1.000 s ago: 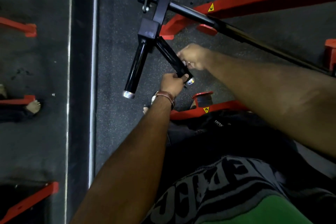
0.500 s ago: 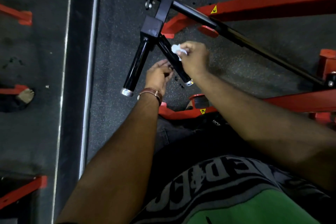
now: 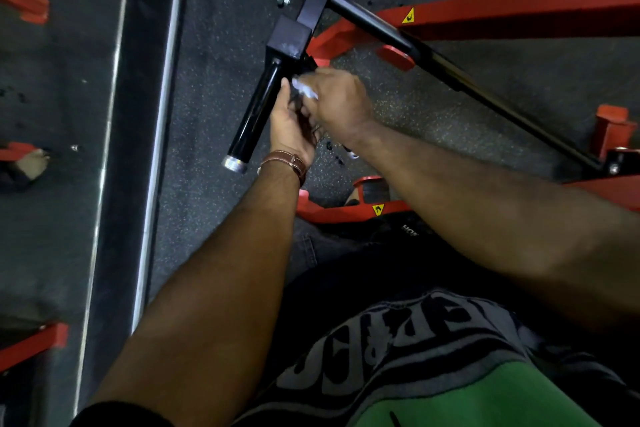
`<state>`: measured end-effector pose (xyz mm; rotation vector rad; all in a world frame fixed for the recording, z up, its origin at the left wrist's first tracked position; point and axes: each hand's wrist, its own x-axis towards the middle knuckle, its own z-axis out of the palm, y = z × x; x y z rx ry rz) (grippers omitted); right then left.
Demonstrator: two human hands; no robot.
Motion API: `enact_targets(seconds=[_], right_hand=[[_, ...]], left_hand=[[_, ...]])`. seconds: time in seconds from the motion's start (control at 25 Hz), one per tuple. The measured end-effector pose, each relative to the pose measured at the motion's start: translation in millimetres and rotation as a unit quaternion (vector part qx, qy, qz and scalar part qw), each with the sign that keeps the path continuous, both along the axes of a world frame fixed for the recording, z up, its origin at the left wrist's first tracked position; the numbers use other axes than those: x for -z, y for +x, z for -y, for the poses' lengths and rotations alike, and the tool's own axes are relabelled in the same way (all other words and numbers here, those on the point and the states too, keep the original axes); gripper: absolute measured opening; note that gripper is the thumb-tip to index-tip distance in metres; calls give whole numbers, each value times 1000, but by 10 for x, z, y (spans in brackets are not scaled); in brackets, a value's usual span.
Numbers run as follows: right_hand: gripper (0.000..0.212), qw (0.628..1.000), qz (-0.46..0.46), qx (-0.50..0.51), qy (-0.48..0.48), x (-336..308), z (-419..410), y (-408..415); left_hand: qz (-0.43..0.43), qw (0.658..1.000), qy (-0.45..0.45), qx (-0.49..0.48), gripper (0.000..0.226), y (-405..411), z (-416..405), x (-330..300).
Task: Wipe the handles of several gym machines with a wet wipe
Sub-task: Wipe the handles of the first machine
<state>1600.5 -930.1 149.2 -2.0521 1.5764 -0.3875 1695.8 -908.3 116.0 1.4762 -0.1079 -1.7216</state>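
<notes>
wiping the right-hand handle of a forked gym grip, both hands meeting at its upper end.

the right hand (image 3: 341,99) has its fingers curled round a white wet wipe (image 3: 304,89), pressed on the handle it mostly hides, so the cloth wraps the grip. the left hand (image 3: 291,125) seems to steady that handle from below; whether its fingers close on it i cannot tell. the other black handle (image 3: 256,114) hangs bare just beside them. red frame rails (image 3: 519,14) and a long bar (image 3: 485,83) crowd the speckled floor (image 3: 214,55) nearby.
</notes>
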Motion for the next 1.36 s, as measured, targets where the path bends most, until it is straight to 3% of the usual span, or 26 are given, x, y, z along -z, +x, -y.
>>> enact_targets(seconds=[0.24, 0.4, 0.48, 0.56, 0.72, 0.92, 1.04, 1.2, 1.36], right_hand=[[20, 987, -134, -84, 32, 44, -328, -294], [19, 994, -58, -84, 29, -50, -165, -186], [25, 992, -88, -93, -23, -147, 137, -35], [28, 978, -161, -125, -33, -170, 204, -24], [25, 920, -262, -289, 42, -118, -277, -302], [26, 972, -168, -156, -50, -89, 196, -133], [21, 992, -47, -100, -66, 110, 29, -366], [9, 999, 22, -34, -33, 249, -251, -451], [9, 996, 45, 24, -68, 263, -98, -339]], left_hand=[[-6, 1000, -1, 15, 66, 3, -37, -21], [9, 1000, 6, 5, 61, -17, -106, 3], [4, 1000, 9, 3, 59, -58, -172, 44], [5, 1000, 8, -4, 65, -82, -235, 53], [-35, 999, 12, -7, 72, -83, -319, 103], [-60, 998, 4, 1, 72, -98, -405, 156], [-70, 997, -3, 21, 79, -85, -428, 140], [-35, 999, -3, 39, 82, -131, -445, 156], [-26, 997, 1, 68, 88, -197, -504, 198]])
